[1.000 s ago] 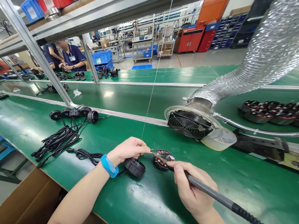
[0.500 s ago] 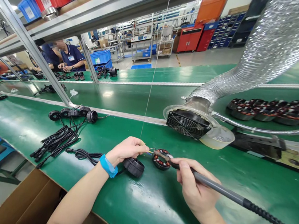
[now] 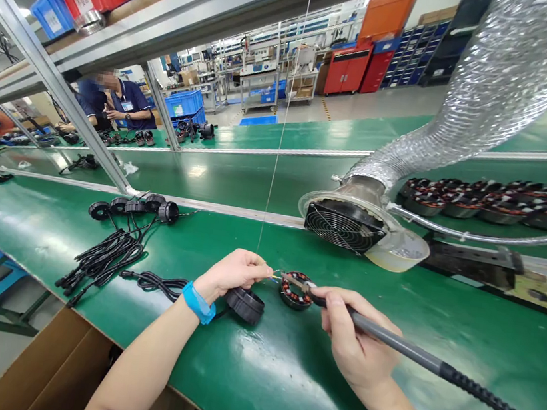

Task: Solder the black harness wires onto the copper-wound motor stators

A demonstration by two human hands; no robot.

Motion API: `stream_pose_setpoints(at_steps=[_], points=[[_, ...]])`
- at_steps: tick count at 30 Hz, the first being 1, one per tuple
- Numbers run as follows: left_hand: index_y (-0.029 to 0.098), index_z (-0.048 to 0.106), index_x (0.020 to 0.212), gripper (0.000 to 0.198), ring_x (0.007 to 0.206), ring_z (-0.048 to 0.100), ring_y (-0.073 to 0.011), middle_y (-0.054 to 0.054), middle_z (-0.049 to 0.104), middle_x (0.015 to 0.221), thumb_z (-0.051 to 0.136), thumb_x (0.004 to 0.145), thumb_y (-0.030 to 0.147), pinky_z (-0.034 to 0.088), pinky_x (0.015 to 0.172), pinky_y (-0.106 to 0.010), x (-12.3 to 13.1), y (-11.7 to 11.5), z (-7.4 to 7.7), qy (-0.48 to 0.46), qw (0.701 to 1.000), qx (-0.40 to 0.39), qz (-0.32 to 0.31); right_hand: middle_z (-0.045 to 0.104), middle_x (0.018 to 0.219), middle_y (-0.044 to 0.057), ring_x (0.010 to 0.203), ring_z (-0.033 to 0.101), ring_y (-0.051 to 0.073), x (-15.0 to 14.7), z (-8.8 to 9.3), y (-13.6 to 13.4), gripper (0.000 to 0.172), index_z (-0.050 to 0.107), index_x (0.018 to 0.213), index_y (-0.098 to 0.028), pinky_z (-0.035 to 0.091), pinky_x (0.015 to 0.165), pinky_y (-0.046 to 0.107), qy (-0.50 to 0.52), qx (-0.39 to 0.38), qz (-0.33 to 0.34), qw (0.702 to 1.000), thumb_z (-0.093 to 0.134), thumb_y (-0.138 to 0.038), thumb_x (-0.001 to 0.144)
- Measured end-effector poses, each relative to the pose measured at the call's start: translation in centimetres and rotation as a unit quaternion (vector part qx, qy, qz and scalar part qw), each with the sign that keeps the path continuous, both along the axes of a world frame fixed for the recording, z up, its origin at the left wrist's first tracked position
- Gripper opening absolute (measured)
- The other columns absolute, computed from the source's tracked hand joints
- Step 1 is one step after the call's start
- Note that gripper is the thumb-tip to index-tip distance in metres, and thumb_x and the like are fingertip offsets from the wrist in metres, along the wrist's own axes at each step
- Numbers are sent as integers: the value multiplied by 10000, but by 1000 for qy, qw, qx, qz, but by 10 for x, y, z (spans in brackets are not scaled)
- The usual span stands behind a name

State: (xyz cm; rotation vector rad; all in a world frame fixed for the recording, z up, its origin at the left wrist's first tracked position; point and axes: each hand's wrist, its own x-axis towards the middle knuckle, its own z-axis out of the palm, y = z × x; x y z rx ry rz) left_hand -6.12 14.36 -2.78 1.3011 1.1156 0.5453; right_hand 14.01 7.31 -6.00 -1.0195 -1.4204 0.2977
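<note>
My left hand (image 3: 239,272) pinches thin coloured wires (image 3: 275,277) beside a ring-shaped coil part (image 3: 296,291) with a dark rim and red-orange windings. Just under that hand a round black housing (image 3: 246,305) rests on the green bench, with a black cable running off behind my wrist. My right hand (image 3: 361,341) is closed round a dark soldering iron (image 3: 394,342). The iron's tip reaches over the coil part, close to the wire ends; whether it touches them is too small to tell.
A fan with a silver duct (image 3: 344,226) stands behind the coil part. Black cables with round housings (image 3: 110,257) lie at left. More coil parts (image 3: 496,201) sit on the back belt. An open cardboard box (image 3: 45,363) is below the bench edge. People work at far left.
My hands, the wires and the iron have hardly moved. On the back belt the group of coil parts has shifted left. The person across the bench has raised their hands slightly.
</note>
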Motion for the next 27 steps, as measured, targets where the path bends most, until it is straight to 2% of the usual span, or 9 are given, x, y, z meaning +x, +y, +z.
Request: stream_pose_setpoints(at_steps=[10, 15, 19, 23, 27], points=[[159, 519, 630, 409, 445, 234, -28, 86, 373, 539, 742, 679, 498, 136, 453, -240, 1, -1, 1, -8, 1000, 5, 1, 587, 522, -55, 434, 579, 108, -3, 5, 1, 187, 710, 904, -213, 470, 482, 229, -25, -12, -2, 1000, 539, -252, 969], [153, 541, 662, 396, 440, 261, -28, 79, 403, 548, 741, 673, 494, 149, 444, -233, 2, -2, 1, -11, 1000, 6, 13, 689, 708, 4, 530, 639, 133, -10, 5, 6, 178, 709, 966, -215, 538, 580, 267, -28, -16, 0, 999, 543, -281, 972], [150, 548, 684, 367, 438, 294, -32, 68, 440, 562, 722, 697, 473, 166, 440, -229, 4, -4, 3, -15, 1000, 18, 18, 687, 844, 25, 685, 672, 148, -15, 6, 13, 171, 678, 1092, -231, 557, 688, 279, -55, -7, 27, 998, 566, -248, 964], [158, 528, 673, 335, 448, 313, -42, 67, 442, 549, 684, 740, 447, 194, 451, -226, 8, -9, 7, 8, 998, 57, 19, 643, 992, 50, 837, 673, 160, -20, 6, 19, 305, 608, 1240, -243, 565, 789, 285, -85, 6, 68, 994, 583, -190, 941], [151, 538, 684, 307, 483, 348, -51, 64, 452, 560, 646, 785, 420, 252, 491, -221, 10, -13, 10, 25, 995, 92, 13, 601, 1028, 57, 857, 661, 152, -25, 1, 23, 383, 558, 1305, -267, 562, 813, 282, -100, 18, 102, 990, 532, -135, 947]])
